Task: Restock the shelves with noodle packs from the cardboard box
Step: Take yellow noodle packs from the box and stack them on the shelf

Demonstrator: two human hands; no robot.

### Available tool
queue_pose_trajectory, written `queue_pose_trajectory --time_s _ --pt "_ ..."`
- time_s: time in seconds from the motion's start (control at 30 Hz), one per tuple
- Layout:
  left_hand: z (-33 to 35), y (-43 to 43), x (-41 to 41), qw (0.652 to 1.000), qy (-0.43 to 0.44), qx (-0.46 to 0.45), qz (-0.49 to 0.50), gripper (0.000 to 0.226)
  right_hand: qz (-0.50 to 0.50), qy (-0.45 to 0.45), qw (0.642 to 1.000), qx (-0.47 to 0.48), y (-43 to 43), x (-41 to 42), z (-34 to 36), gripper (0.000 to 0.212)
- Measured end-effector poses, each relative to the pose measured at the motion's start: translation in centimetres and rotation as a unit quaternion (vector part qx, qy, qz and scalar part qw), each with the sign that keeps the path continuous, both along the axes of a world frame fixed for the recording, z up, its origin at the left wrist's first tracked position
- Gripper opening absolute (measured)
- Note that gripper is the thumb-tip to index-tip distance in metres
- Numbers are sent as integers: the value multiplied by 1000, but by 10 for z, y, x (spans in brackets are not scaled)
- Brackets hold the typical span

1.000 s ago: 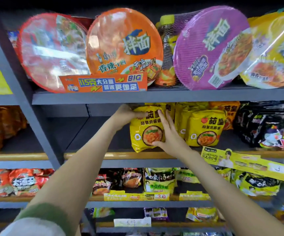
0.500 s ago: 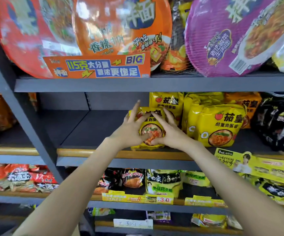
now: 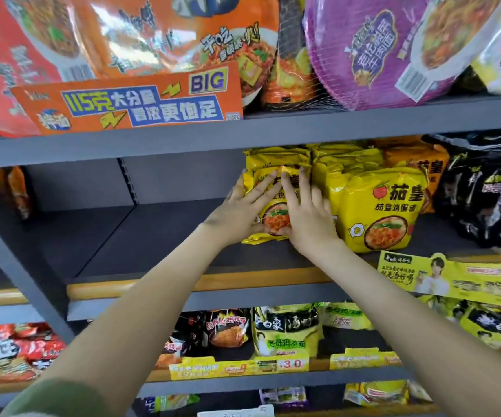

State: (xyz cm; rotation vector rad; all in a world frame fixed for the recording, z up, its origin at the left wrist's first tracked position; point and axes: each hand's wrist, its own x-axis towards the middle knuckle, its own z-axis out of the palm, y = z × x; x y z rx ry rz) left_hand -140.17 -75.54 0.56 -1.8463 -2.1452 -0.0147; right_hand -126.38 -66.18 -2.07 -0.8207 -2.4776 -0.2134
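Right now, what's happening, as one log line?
step: seating yellow noodle pack | left hand: flat on it | right hand: flat on it | where: middle shelf, beside yellow multipack

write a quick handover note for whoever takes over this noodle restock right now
Left hand: fingers straight, flat on the yellow noodle pack.
Right hand: same, flat on its front.
The pack stands upright on the middle shelf, beside the yellow row.
Done: this pack is shelved.
Left: let go, fill the bare shelf space on its left; cardboard box not in view.
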Motion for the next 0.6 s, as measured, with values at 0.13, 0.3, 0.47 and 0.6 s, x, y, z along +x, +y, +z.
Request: queue_pose_trajectory --time_s 0.13,0.3,0.47,0.6 --pt "-12 12 5 988 114 7 100 94 -99 -15 986 132 8 -10 -8 105" --pt "-23 22 12 974 130 52 178 93 -119 -27 981 151 12 -17 -17 87" --pt "-21 26 18 981 126 42 144 88 -122 -2 989 83 7 -18 -13 81" --pt "-9 20 26 986 85 39 142 78 -95 -64 993 26 -3 -11 -5 86"
